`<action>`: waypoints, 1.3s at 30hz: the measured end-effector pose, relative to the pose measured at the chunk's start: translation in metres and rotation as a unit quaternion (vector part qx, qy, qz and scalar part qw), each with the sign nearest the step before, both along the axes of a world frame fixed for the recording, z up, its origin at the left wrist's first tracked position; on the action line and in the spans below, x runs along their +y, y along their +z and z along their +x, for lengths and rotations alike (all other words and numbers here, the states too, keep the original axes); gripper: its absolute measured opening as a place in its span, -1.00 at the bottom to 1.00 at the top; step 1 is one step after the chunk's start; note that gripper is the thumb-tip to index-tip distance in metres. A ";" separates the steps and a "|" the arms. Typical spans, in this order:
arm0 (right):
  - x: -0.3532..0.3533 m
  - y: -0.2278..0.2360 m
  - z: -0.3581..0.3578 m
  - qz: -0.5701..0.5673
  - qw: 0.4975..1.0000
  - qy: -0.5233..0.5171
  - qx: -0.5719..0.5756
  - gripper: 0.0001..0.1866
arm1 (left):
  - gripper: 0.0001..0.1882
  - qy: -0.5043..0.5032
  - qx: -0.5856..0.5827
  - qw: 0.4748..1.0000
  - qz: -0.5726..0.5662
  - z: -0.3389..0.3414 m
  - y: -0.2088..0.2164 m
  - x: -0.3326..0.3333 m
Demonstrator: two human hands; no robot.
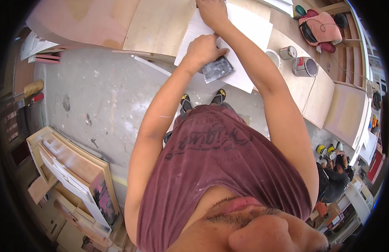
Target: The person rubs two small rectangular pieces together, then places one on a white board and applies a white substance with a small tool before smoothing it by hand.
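Observation:
A white panel (pixel 249 31) lies across the wooden work surface in front of me. On it rests my left hand (pixel 201 51), its fingers curled and its thumb stuck out to the right; what the fingers close on, if anything, is hidden. Beside the thumb and palm lies a dark, dust-whitened rectangular pad (pixel 218 69), near the panel's front edge. Farther off, my right hand (pixel 213 16) reaches to the top edge of the picture, by the panel's far left part. Its fingers are cut off there, so their hold does not show.
Open paint cans (pixel 306 67) stand on the boards to the right. Beyond them is a pinkish cloth-covered bundle (pixel 322 28) with a cable. Framed panels (pixel 76 176) lean at lower left above the stained floor (pixel 97 96). Another person (pixel 333 180) crouches at right.

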State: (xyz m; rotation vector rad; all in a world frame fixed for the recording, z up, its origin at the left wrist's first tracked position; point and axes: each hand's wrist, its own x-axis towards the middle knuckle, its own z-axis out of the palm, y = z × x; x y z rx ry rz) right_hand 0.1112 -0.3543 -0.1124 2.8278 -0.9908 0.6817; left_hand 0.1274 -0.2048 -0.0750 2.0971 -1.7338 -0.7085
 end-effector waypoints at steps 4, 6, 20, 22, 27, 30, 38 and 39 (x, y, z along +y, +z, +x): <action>0.013 -0.003 -0.006 -0.009 1.000 0.007 0.013 -0.68 | -0.42 -0.001 -0.009 0.999 0.038 0.001 -0.002 0.003; -0.005 0.009 -0.001 0.015 1.000 -0.005 0.020 -0.81 | -0.28 -0.003 -0.006 1.000 0.009 0.003 -0.002 -0.001; 0.060 -0.010 -0.138 -0.052 0.995 -0.088 0.019 -0.52 | -0.11 -0.026 -0.009 1.000 0.006 -0.001 -0.002 -0.005; 0.021 -0.011 -0.148 -0.029 0.987 -0.153 0.028 -0.55 | -0.08 -0.011 -0.015 0.998 0.052 0.000 0.003 -0.005; -0.013 0.013 -0.186 0.136 0.931 -0.322 0.110 -0.64 | -0.07 -0.002 -0.019 0.997 0.075 0.000 -0.002 -0.009; 0.059 0.004 -0.182 0.017 0.983 -0.174 0.048 -0.63 | -0.07 -0.012 -0.030 0.999 -0.003 0.002 -0.013 -0.002; -0.022 0.010 -0.218 0.153 0.944 -0.292 0.028 -0.53 | -0.08 -0.009 -0.033 0.999 0.034 0.002 -0.007 -0.005; -0.015 0.023 -0.226 0.111 0.948 -0.299 0.002 -0.53 | -0.08 -0.009 -0.036 0.999 0.030 0.001 -0.005 -0.010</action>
